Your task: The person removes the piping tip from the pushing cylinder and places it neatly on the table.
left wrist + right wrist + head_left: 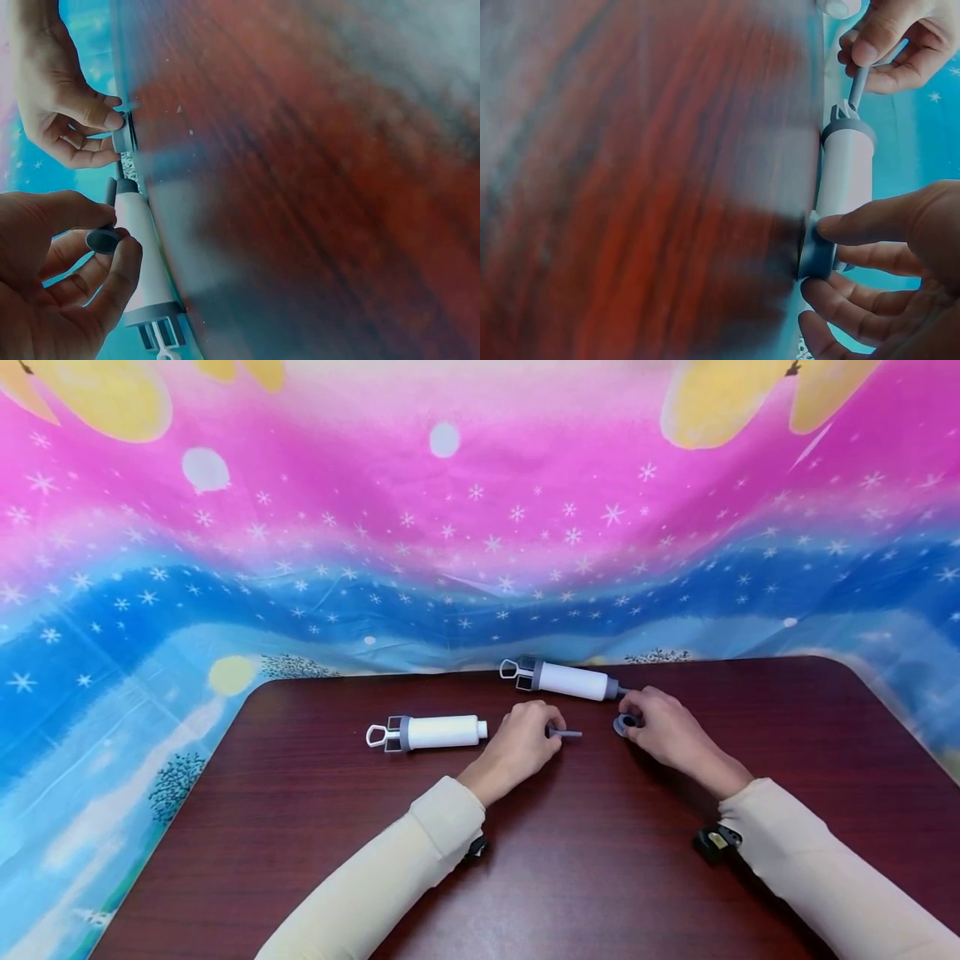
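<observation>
My left hand (pixel 522 732) pinches a small grey nozzle (pixel 572 734) with a thin stem and a round base (pixel 103 241), held between thumb and fingertips. To its left lies a white syringe-like tube (pixel 444 732) with a grey collar and a white loop handle; its right end is a bare white neck. My right hand (pixel 662 727) grips a round grey ring-shaped cap (pixel 620 726), thumb on one side and fingers on the other, at the tabletop. In the right wrist view the cap (pixel 818 251) stands on edge. Behind both hands lies a second white tube (pixel 573 681) with a grey tip.
A dark red-brown table (pixel 525 877) with rounded back corners lies under everything. A colourful patterned cloth (pixel 450 527) hangs along its back and sides. The second tube lies close to the back edge. Black wrist cameras (pixel 717 841) sit under both cream sleeves (pixel 810 852).
</observation>
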`<state>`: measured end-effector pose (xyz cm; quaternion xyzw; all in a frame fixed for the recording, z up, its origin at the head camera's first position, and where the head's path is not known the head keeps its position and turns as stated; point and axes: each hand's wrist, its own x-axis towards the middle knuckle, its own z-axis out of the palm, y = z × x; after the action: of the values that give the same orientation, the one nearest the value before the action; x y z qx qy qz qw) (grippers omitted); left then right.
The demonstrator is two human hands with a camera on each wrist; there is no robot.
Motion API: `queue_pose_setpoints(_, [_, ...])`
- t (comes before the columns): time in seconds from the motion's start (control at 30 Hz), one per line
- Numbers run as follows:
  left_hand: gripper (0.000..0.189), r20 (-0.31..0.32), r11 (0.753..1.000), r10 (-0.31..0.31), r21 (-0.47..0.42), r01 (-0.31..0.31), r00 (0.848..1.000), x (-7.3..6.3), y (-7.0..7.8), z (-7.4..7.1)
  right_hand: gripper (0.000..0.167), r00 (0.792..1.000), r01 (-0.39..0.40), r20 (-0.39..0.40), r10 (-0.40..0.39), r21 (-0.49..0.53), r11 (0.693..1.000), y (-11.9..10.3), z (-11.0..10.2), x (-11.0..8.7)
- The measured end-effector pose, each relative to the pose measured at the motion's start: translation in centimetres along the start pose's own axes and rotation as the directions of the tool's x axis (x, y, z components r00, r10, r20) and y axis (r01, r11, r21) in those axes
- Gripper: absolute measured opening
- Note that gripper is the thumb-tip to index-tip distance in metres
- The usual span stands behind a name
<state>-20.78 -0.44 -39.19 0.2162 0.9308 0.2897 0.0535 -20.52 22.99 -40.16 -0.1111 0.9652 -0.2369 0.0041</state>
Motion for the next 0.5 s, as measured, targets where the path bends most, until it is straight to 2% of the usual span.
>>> queue_pose_setpoints(0.2, [0.015, 0.02, 1.0, -0.011, 0.004, 0.011, 1.0, 0.5, 0.3, 0.1, 0.027, 1.0, 0.006, 0.009, -0.006, -0.001, 1.0, 0.2, 0.0, 0.1])
queue_pose_setpoints(0.5, [0.012, 0.047, 0.997, -0.061, -0.045, 0.063, 0.997, 1.3, 0.7, 0.2, 0.027, 1.0, -0.02, 0.023, 0.021, -0.008, 1.0, 0.1, -0.1, 0.2])
